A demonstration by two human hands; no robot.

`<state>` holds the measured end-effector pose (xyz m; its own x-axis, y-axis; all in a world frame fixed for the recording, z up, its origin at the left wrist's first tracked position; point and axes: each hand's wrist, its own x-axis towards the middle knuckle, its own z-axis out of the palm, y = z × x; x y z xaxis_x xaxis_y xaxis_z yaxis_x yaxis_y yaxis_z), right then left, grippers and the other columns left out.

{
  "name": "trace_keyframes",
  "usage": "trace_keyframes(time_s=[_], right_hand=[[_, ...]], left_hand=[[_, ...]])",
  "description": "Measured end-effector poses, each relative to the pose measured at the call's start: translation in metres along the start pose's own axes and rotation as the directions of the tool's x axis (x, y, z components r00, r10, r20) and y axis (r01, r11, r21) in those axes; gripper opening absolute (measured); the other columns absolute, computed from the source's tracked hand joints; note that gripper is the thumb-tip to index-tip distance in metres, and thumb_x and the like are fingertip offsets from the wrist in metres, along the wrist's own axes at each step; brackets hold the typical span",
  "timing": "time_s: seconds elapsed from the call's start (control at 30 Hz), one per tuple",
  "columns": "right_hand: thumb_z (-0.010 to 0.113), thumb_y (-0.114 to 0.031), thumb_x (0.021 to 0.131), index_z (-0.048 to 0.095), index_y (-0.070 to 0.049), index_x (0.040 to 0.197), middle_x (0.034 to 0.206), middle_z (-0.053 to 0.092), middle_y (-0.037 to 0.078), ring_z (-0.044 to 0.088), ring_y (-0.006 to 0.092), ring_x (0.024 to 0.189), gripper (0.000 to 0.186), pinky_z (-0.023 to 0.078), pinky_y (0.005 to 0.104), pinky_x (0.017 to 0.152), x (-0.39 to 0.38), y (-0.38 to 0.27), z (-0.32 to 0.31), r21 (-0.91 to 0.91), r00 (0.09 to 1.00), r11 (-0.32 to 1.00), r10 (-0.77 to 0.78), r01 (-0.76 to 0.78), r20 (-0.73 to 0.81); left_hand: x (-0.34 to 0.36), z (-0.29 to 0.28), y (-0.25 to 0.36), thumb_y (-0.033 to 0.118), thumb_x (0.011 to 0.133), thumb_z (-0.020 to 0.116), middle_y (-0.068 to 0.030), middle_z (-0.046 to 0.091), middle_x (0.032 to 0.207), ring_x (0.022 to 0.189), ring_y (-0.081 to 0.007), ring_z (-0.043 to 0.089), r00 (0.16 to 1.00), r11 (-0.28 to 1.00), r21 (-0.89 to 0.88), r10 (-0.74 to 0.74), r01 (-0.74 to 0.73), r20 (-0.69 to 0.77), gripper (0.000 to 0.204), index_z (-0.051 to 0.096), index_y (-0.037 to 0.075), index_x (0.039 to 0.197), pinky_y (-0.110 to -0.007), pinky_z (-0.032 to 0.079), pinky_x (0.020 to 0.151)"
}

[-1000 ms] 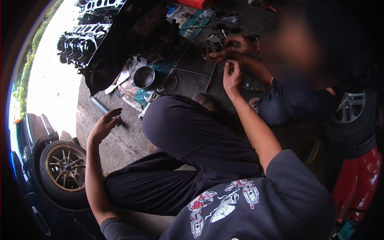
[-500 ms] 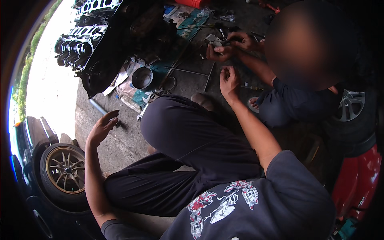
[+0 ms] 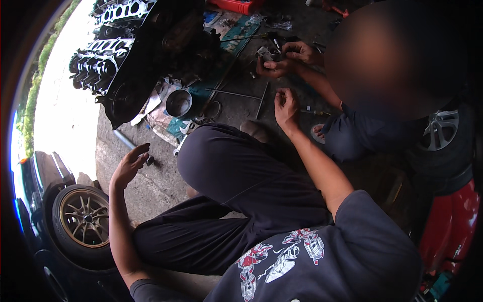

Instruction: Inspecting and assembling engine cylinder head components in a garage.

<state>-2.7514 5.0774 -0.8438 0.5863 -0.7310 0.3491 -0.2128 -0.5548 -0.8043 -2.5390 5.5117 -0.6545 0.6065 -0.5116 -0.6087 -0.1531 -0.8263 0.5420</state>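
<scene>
My left hand (image 3: 129, 167) hangs in the air over the floor, fingers outstretched and apart, holding nothing. Just beyond it a grey rod (image 3: 124, 138) lies on the concrete, partly hidden by my fingers. On the other side of my raised knee, my right hand (image 3: 287, 111) is held up with its fingers curled together; whether anything small is between them I cannot make out. A T-handle wrench (image 3: 261, 98) lies on the floor past it. Opposite me, a co-worker's hands (image 3: 282, 63) hold a small metal part (image 3: 263, 52).
A large engine (image 3: 108, 60) stands at the far left. Near it are a round metal bowl (image 3: 178, 103) and open-end wrenches (image 3: 186, 131) on a stained sheet (image 3: 163, 121). A bronze-coloured wheel (image 3: 83, 216) is at left, a red case (image 3: 236, 5) at the back, red bodywork (image 3: 448, 221) at right.
The whole view has shifted slightly. My right hand's fingers remain curled and my left hand stays outstretched. The co-worker's hands have barely moved around the metal part.
</scene>
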Motion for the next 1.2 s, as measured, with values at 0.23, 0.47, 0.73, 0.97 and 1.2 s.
trace_keyframes(time_s=[0.23, 0.47, 0.73, 0.97, 1.2], right_hand=[[0.058, -0.007, 0.091, 0.06, -0.003, 0.103, 0.093, 0.061, 0.014, 0.063, 0.0285, 0.082, 0.012, 0.051, 0.038, 0.074, -0.001, -0.002, -0.002, -0.002, 1.0, 1.0, 0.001, -0.001, -0.005], [0.059, -0.007, 0.091, 0.061, -0.003, 0.102, 0.092, 0.061, 0.014, 0.063, 0.0291, 0.081, 0.012, 0.05, 0.0383, 0.073, 0.0, -0.007, -0.004, 0.007, 1.0, 1.0, -0.003, 0.003, -0.004], [0.058, -0.009, 0.092, 0.061, -0.003, 0.102, 0.092, 0.061, 0.015, 0.063, 0.0301, 0.081, 0.012, 0.05, 0.039, 0.072, -0.001, -0.002, -0.001, 0.023, 1.0, 1.0, 0.014, -0.014, 0.006], [0.058, -0.01, 0.093, 0.061, -0.003, 0.102, 0.092, 0.062, 0.015, 0.064, 0.0304, 0.083, 0.011, 0.05, 0.0391, 0.073, -0.002, -0.003, -0.001, 0.039, 0.999, 0.999, 0.025, -0.026, 0.025], [0.058, -0.009, 0.092, 0.061, -0.003, 0.102, 0.093, 0.062, 0.016, 0.064, 0.0309, 0.084, 0.012, 0.051, 0.0392, 0.075, -0.002, 0.002, -0.001, 0.0, 1.0, 1.0, -0.011, 0.011, 0.022]], left_hand=[[-0.001, -0.001, 0.002, 0.039, 0.101, 0.056, -0.0118, 0.056, 0.14, 0.118, -0.0229, 0.06, 1.0, 1.0, -0.005, -0.009, 0.009, -0.002, 0.052, 0.051, 0.009, 0.142, -0.035, 0.05, 0.094], [-0.002, -0.001, 0.002, 0.039, 0.1, 0.057, -0.0109, 0.057, 0.14, 0.117, -0.0224, 0.06, 1.0, 1.0, -0.02, -0.019, 0.019, 0.002, 0.052, 0.051, 0.009, 0.142, -0.034, 0.05, 0.092], [-0.001, -0.001, -0.001, 0.04, 0.1, 0.057, -0.0108, 0.057, 0.139, 0.118, -0.0221, 0.059, 1.0, 1.0, -0.031, -0.006, 0.005, -0.003, 0.052, 0.051, 0.009, 0.142, -0.035, 0.05, 0.092], [-0.003, -0.002, 0.0, 0.042, 0.1, 0.056, -0.0119, 0.057, 0.139, 0.117, -0.0223, 0.06, 1.0, 1.0, -0.03, 0.003, -0.002, 0.003, 0.054, 0.05, 0.009, 0.143, -0.035, 0.05, 0.094], [-0.003, -0.003, 0.001, 0.042, 0.1, 0.056, -0.0123, 0.056, 0.14, 0.118, -0.0236, 0.06, 1.0, 1.0, -0.022, 0.002, -0.002, -0.004, 0.054, 0.05, 0.009, 0.143, -0.036, 0.051, 0.093]])
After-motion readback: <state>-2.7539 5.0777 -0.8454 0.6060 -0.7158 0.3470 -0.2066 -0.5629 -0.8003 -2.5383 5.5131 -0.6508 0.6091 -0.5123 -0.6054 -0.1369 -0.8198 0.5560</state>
